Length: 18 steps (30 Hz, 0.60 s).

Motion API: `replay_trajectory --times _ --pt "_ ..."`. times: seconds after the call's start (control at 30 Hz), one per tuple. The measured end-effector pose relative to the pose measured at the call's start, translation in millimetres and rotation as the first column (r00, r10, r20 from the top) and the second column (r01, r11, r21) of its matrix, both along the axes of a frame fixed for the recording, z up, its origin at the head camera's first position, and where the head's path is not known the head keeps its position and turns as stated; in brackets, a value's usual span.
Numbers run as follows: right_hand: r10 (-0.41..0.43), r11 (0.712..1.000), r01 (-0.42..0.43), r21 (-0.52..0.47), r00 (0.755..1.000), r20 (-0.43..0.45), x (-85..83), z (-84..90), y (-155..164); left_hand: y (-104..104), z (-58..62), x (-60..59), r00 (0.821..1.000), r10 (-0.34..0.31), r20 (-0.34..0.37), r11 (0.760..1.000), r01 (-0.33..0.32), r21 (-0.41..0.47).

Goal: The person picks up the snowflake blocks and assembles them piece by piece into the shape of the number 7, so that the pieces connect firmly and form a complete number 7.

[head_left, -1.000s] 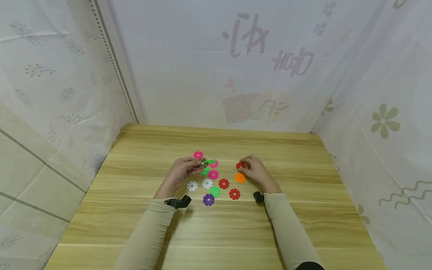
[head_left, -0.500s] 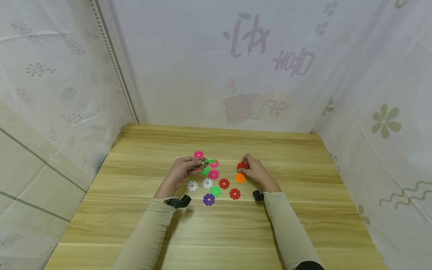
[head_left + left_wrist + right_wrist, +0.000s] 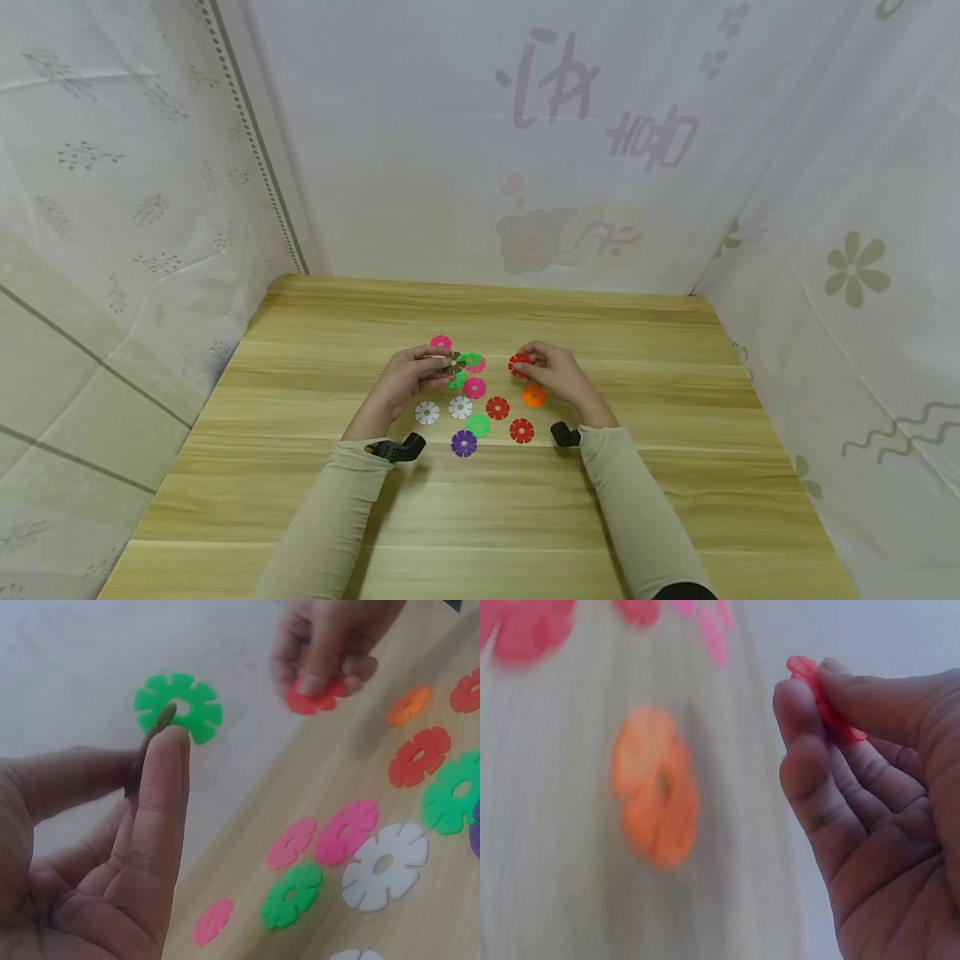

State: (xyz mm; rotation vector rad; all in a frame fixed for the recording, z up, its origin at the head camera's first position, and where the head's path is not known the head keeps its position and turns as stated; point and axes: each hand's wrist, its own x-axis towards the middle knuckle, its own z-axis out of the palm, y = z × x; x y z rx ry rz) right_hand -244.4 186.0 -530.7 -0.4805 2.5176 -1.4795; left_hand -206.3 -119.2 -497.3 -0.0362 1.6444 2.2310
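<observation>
My left hand (image 3: 437, 372) pinches a brown slotted disc (image 3: 148, 746) between thumb and forefinger, held just above the table. A green disc (image 3: 178, 707) is stuck to it and stands out beyond the fingertips. My right hand (image 3: 534, 367) pinches a red disc (image 3: 519, 364) between thumb and fingers, lifted off the wood. The right wrist view shows that red disc (image 3: 819, 694) edge-on. An orange disc (image 3: 533, 396) lies on the table below the right hand. The two hands are a short way apart.
Loose discs lie between my wrists on the wooden table (image 3: 480, 500): a pink disc (image 3: 474, 387), a white disc (image 3: 461, 407), another red disc (image 3: 497, 407), another green disc (image 3: 477, 426) and a purple disc (image 3: 464, 443). Patterned cloth walls (image 3: 840, 250) enclose three sides.
My right hand has lifted the red disc off the table and carried it a little left, toward the left hand. The left hand has kept its place.
</observation>
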Motion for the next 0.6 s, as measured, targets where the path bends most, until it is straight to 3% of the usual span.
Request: replay_trajectory --times 0.1,0.3,0.6 --pt "0.033 0.994 -0.029 -0.108 0.999 0.032 2.0 5.1 -9 1 0.7 1.0 1.0 -0.007 -0.03 1.0 0.006 -0.011" --pt "0.09 0.953 -0.065 -0.295 0.994 0.07 7.4 15.4 -26 4 1.8 2.0 0.997 -0.02 -0.075 0.996 0.014 -0.084" --pt "0.098 0.933 -0.059 -0.355 0.991 0.092 11.2 19.6 -41 11 2.5 2.9 0.986 -0.092 -0.141 0.988 0.073 -0.138"
